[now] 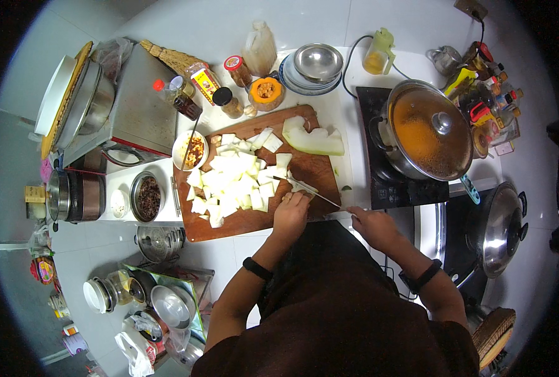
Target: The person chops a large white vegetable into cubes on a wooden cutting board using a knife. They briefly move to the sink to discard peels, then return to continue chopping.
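My right hand [373,227] is closed around the handle of a kitchen knife [321,195], its blade pointing left over the wooden cutting board [242,232]. My left hand [291,212] presses on a piece of pale melon [307,188] at the board's near edge, beside the blade. Many cut pale green-white pieces [232,179] lie heaped on the board's left and middle. Behind them, at the far right of the board, rests a larger curved melon slice [312,137]. A white bowl with chopped seasoning [195,153] and a thin utensil stands at the board's left corner.
On the right, a lidded steel pot [430,132] sits on a black induction cooker [388,198]. Jars, bottles and stacked bowls [318,63] stand behind the board. A steel bowl of dark food [148,195] stands left. A lidded wok [501,231] is at the lower right.
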Tool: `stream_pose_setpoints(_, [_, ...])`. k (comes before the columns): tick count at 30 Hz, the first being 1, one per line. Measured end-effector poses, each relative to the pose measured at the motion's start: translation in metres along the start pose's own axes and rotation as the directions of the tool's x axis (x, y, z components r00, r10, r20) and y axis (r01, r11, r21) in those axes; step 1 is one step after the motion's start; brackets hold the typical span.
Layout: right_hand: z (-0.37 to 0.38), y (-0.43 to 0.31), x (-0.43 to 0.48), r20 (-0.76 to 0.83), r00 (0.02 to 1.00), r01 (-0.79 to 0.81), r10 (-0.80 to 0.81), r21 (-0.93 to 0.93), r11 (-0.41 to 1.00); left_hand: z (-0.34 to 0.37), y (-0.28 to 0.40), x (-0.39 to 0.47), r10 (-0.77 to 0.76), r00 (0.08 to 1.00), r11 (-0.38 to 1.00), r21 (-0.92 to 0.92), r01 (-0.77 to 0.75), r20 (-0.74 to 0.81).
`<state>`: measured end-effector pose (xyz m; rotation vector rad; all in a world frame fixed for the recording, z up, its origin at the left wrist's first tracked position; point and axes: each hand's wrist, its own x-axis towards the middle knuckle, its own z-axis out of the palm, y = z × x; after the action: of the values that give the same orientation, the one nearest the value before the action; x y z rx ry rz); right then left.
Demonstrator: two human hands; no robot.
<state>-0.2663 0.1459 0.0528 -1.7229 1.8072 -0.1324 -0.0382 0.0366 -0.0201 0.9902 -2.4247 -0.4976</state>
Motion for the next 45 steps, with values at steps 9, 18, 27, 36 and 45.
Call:
stream_pose_setpoints(9, [0.017, -0.005, 0.006, -0.007, 0.999, -0.050, 0.051, 0.043, 0.998, -0.005, 0.003, 0.001, -0.007, 1.000, 0.999, -0.054, 0.006, -0.024])
stream_pose_setpoints(18, [-0.008, -0.018, -0.025, -0.029, 1.000, 0.010, -0.009, 0.033, 0.999, -0.004, 0.003, -0.001, -0.057, 0.998, 0.998, -0.030, 0.057, -0.011])
stream_pose_setpoints(27, [-0.012, -0.023, -0.021, 0.105, 0.991, -0.083, 0.082, 0.004, 0.997, 0.000, -0.001, -0.003, -0.087, 0.996, 0.995, -0.039, 0.088, 0.032])
stream_pose_setpoints(36, [0.013, -0.012, -0.006, -0.036, 0.999, -0.015, 0.017, 0.040, 0.999, -0.006, -0.003, -0.007, -0.108, 0.994, 0.992, -0.063, 0.109, 0.010])
stream_pose_setpoints(45, [-0.008, -0.028, -0.033, 0.036, 0.999, -0.017, 0.017, -0.009, 1.000, -0.002, -0.004, -0.008, -0.120, 0.992, 0.992, -0.036, 0.121, 0.025])
